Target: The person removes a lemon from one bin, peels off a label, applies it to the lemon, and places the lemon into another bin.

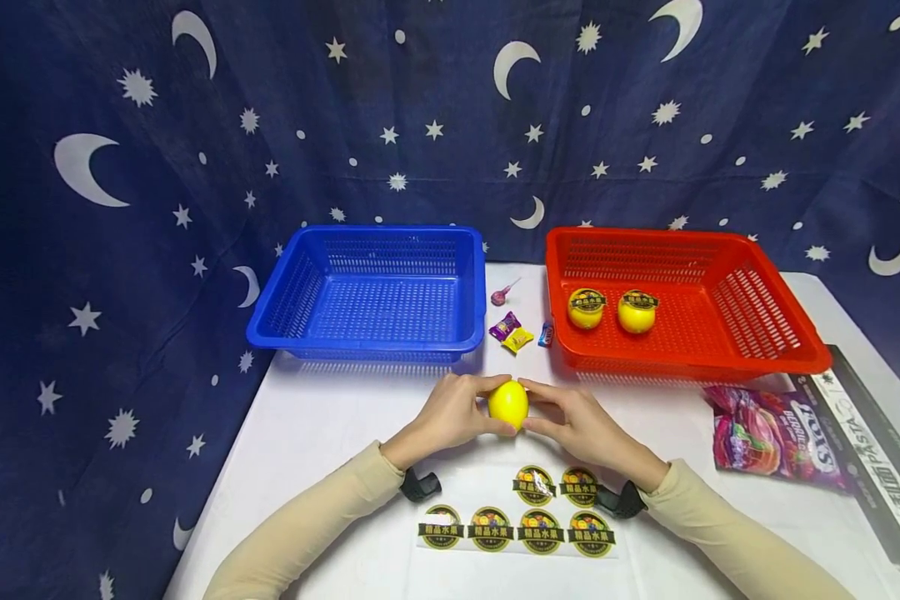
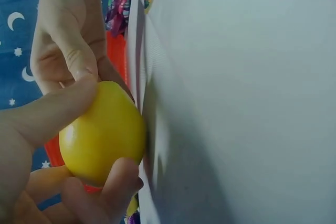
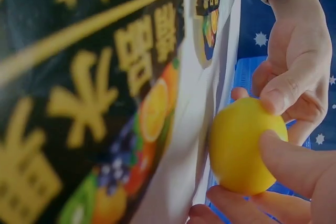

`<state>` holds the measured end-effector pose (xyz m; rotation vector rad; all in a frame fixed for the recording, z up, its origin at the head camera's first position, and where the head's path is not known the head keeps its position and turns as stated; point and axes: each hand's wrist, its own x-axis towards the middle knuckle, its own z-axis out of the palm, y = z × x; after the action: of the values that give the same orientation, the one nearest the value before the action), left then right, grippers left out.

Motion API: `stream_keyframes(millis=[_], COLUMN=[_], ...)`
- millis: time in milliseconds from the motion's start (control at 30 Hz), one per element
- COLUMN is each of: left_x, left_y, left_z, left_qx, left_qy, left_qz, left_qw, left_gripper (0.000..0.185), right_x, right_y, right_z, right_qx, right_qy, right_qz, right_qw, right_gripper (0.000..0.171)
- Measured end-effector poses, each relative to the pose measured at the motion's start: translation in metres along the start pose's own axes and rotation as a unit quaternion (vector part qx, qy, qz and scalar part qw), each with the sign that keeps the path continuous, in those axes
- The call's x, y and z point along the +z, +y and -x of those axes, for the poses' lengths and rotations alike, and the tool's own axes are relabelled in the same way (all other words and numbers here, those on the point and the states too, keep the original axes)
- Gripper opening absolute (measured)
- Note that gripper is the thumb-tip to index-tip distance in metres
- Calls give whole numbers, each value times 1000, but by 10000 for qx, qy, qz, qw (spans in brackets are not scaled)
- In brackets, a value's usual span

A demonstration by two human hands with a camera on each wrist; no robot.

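Note:
A yellow lemon [image 1: 508, 405] is held between both hands above the white table, in front of the two baskets. The left hand [image 1: 452, 410] grips its left side with thumb and fingers. From the other side the right hand [image 1: 583, 423] holds it the same way. In the left wrist view, the smooth lemon [image 2: 102, 135] shows no sticker on its visible side. Below the hands lies a clear-backed sheet [image 1: 480, 490] with several round black-and-gold fruit stickers [image 1: 491, 529]. Two yellow lemons [image 1: 586, 310] bearing such stickers sit in the red basket [image 1: 727, 364].
At the back left stands a blue basket [image 1: 367, 343]. Between the baskets lie a pink lollipop [image 1: 499, 297], a purple candy [image 1: 505, 326], a yellow candy [image 1: 517, 339] and a small blue packet [image 1: 545, 334]. A purple snack bag [image 1: 780, 435] and a long black-and-white pasta box [image 1: 862, 454] lie at right.

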<state>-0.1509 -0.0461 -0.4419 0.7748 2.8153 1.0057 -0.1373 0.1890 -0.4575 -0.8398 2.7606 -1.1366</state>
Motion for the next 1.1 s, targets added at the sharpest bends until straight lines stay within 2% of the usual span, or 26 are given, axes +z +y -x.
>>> stream_keyframes(millis=[133,300,400,467,533,600,667,700,767,833,900,967,1033,1100], left_x=[2,3,3,3,2,1,0,0,4,11,20,28,33,36], left_y=[0,0,1,4,10,19,28,33,40,45,47,48,48,48], left_z=[1,2,5,10,19,30,41,46,53,55,54,52,50,49], left_qx=[-24,-6,19,20,57,209,532,716,1111,1413,1543,1615,1668,1715], left_qy=[-113,-67,-41,74,343,688,966,976,725,233,-348,-759,-958,-1014], left_qz=[-90,-212,-424,-741,-1168,-1635,-2107,-2250,-2465,-2601,-2713,-2900,-3087,-3153], left_qw=[9999,9998,9991,9972,9925,9839,9713,9668,9600,9549,9494,9403,9315,9278], left_gripper=[76,77,84,94,102,101,87,77,57,41,36,35,35,35], right_x=[1,-1,-6,-10,-15,-19,-20,-19,-17,-14,-10,-7,-5,-4], right_y=[0,-3,-3,-2,-4,-6,-11,-14,-19,-23,-26,-27,-27,-27], right_z=[-1,0,5,14,26,40,54,60,72,80,85,86,86,86], right_qx=[22,158,268,303,286,163,33,-19,-85,-82,-48,-26,-22,-25], right_qy=[-115,-197,-217,-146,-29,102,106,53,-120,-301,-421,-453,-448,-442], right_qz=[212,402,541,683,796,938,1135,1238,1548,1899,2181,2359,2455,2475], right_qw=[9997,9989,9979,9971,9964,9954,9935,9923,9878,9813,9750,9707,9684,9679], right_gripper=[60,62,63,62,58,53,49,47,45,42,40,37,36,34])
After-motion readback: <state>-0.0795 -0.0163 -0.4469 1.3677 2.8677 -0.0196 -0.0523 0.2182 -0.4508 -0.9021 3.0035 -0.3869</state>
